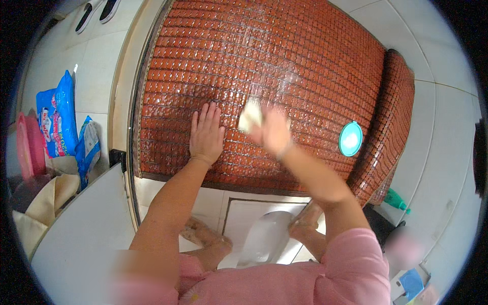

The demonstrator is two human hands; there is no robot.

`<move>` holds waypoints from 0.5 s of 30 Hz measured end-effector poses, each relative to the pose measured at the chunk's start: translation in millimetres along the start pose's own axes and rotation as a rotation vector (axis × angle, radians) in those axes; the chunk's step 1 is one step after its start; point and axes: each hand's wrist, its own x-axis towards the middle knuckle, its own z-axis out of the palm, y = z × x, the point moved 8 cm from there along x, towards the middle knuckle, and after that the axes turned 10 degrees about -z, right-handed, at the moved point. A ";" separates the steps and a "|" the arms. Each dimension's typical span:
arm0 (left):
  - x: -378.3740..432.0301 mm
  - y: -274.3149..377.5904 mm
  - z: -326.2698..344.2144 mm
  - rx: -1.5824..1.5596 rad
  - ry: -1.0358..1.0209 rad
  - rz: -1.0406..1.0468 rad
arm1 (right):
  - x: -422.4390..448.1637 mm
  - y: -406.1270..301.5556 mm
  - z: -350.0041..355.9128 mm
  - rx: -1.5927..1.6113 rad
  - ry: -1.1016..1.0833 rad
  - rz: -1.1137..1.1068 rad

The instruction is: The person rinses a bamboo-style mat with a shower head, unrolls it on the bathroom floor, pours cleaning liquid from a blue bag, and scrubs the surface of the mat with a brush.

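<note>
A mat of glossy reddish-brown tiles (pixel 228 68) spreads before me, wet-looking in places. My left hand (pixel 207 133) lies flat on it, palm down, holding nothing. To its right my right hand (pixel 272 127), blurred by motion, grips a pale yellow cloth (pixel 250 115) against the tiles. The fingers hide part of the cloth. Further right, on the mat, sits a round turquoise lid or shallow dish (pixel 350 139) with a bright white middle; I cannot tell which it is. Along the right side the mat is rolled or folded into a thick ridge (pixel 390 118).
Below the mat's near edge is a white squat toilet (pixel 267 236) between my feet. A green bottle (pixel 396 201) lies right of the ridge. At left are a door (pixel 76 228), a doorframe (pixel 124 95), blue printed bags (pixel 63 118), a pink basin (pixel 30 145) and dark shoes (pixel 84 17).
</note>
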 end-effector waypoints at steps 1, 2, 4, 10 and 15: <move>-0.8 -2.7 0.8 0.000 -0.021 -0.010 | -47.5 -18.7 24.4 -0.246 -0.098 -0.109; -1.3 0.0 -0.8 -0.007 -0.015 0.000 | -94.7 -30.2 41.4 -0.313 -0.198 -0.365; -3.9 8.4 -5.5 -0.012 -0.017 0.023 | -135.4 15.1 46.5 -0.140 -0.247 -0.306; 0.6 26.5 -0.8 0.126 -0.009 0.058 | -52.6 104.8 -134.2 -0.820 0.731 -0.022; -4.1 15.8 4.4 0.132 -0.011 0.049 | -60.8 70.4 -65.9 -0.594 0.422 -0.195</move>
